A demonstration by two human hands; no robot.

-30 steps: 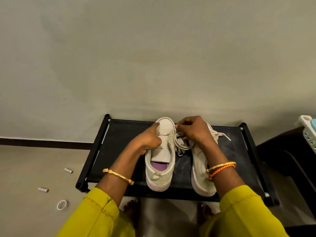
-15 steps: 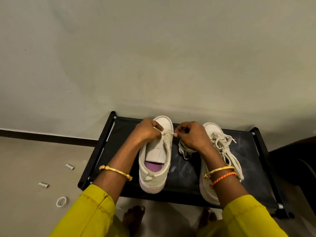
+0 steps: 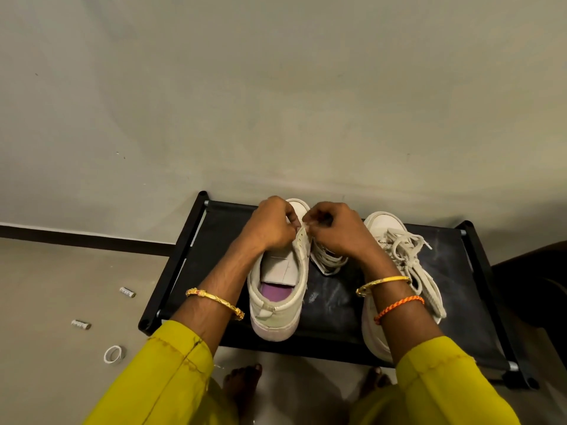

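Note:
Two off-white sneakers stand on a low black rack (image 3: 337, 329). The left sneaker (image 3: 276, 308) has its tongue pulled up and a purple insole showing. My left hand (image 3: 270, 225) grips the sneaker's upper near the front eyelets. My right hand (image 3: 334, 228) pinches the loose white shoelace (image 3: 329, 262) at the eyelet row; the rest of the lace lies bunched on the rack between the shoes. The right sneaker (image 3: 395, 240) stands laced, partly hidden by my right forearm.
The rack stands against a plain wall. On the floor to the left lie two small silver cylinders (image 3: 127, 292) (image 3: 81, 324) and a white ring (image 3: 114, 354). A dark object (image 3: 534, 286) sits at the right edge. My bare feet (image 3: 242, 381) are below the rack.
Both hands have moved forward to the toe end of the left sneaker's eyelet row. The camera has shifted, so the rack sits further right in view.

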